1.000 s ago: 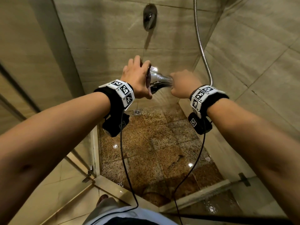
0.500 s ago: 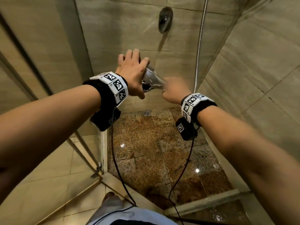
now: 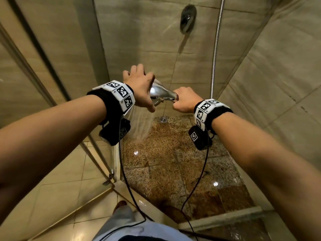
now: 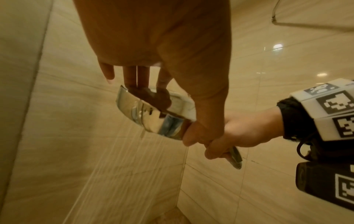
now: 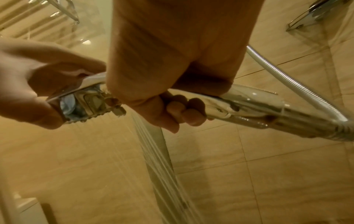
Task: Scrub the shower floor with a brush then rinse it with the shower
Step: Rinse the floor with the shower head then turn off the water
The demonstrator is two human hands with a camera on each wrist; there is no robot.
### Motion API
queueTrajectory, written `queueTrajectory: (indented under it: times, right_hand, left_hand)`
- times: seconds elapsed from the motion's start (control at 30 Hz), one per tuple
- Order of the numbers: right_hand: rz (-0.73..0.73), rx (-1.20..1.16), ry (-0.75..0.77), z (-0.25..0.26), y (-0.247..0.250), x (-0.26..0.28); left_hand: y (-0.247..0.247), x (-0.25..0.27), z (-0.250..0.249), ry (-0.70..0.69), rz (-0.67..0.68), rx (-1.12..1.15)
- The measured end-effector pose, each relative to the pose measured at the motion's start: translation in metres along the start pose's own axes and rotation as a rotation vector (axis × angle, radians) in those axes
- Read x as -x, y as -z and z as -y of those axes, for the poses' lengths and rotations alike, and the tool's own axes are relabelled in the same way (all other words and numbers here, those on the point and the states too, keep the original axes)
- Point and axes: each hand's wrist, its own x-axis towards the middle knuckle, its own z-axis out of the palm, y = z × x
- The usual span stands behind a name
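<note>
Shower head (image 3: 159, 93) sprayed above the wet floor (image 3: 173, 162). Fingers (image 5: 192, 105) of the right hand (image 3: 185, 102) clamped its handle (image 5: 249, 104); the left hand (image 3: 140, 89) pinched its rim (image 4: 149, 121). Rigid, wet chrome looked slippery, so the handle seemed safest.

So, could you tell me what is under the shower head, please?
Under the shower head, water spray falls toward the wet speckled floor. The left hand hides most of its nozzle face.

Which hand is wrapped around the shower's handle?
The right hand, fingers curled round the hand shower at its handle end, near the hose. The left hand only pinches the rim at its spraying end.
</note>
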Motion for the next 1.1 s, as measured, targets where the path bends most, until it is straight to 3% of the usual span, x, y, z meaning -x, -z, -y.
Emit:
queueTrajectory:
  times: [0.4, 0.53, 0.67, 0.87, 1.1]
  right_hand:
    - [0.173, -0.023, -0.104, -0.025, -0.004, 0.018]
    - [0.207, 0.093, -0.126, -0.038, 0.004, 0.024]
    - [0.125, 0.240, -0.092, -0.051, 0.010, 0.030]
    - [-0.020, 0.157, -0.132, -0.070, 0.016, 0.033]
    - [0.117, 0.200, -0.180, -0.084, 0.030, 0.039]
  left_hand:
    - [-0.027, -0.007, -0.026, 0.019, 0.169, 0.082]
    - [-0.035, -0.010, -0.044, 0.016, 0.204, 0.133]
    - [-0.036, -0.015, -0.058, -0.026, 0.122, 0.140]
    - [-0.017, -0.028, -0.071, -0.150, -0.055, 0.089]
    - [-0.021, -0.032, -0.088, -0.080, 0.135, 0.182]
